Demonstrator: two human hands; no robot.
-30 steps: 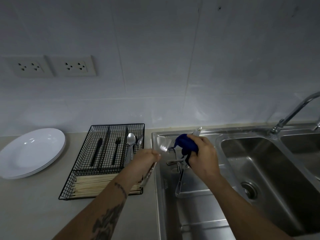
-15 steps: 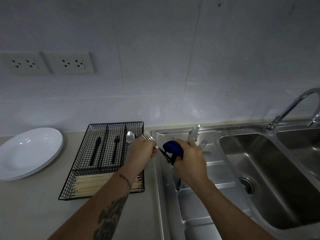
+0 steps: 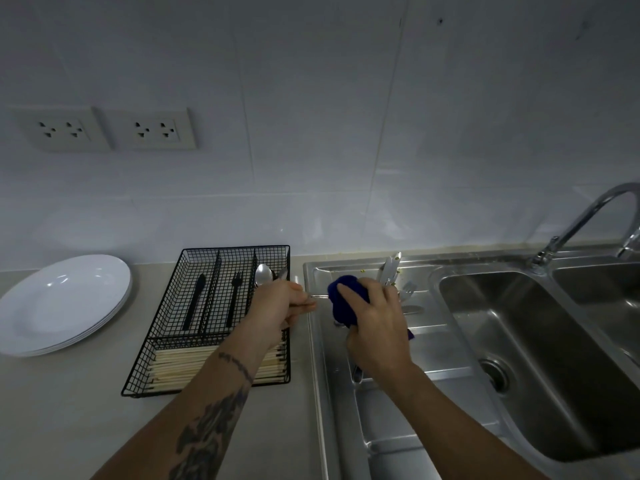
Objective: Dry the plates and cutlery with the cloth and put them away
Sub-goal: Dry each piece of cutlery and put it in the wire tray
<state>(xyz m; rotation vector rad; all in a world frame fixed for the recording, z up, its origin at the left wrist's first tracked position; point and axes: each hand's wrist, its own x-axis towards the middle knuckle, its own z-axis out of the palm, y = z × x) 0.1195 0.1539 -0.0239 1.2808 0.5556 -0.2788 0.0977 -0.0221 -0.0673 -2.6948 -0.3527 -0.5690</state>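
My left hand (image 3: 278, 308) grips the handle of a metal piece of cutlery (image 3: 319, 296) over the counter's edge beside the sink. My right hand (image 3: 375, 327) holds a dark blue cloth (image 3: 346, 301) wrapped around the other end of that piece, so its head is hidden. More wet cutlery (image 3: 391, 270) stands and lies on the steel drainboard (image 3: 398, 410) behind my right hand. A black wire cutlery tray (image 3: 221, 258) sits left of the sink with a spoon (image 3: 263, 274), a black fork (image 3: 234, 296) and a black knife (image 3: 195, 299) inside. White plates (image 3: 62, 306) are stacked at the far left.
The tray's front compartment holds several pale chopsticks (image 3: 207, 367). A steel sink basin (image 3: 540, 358) with a drain and a tap (image 3: 585, 216) lies to the right. Two wall sockets (image 3: 104, 128) sit above the counter. The tiled wall is close behind.
Both hands shifted left and closer together. The cloth slid along the piece of cutlery and now covers its far end, with only a short bit of shaft showing between my hands.
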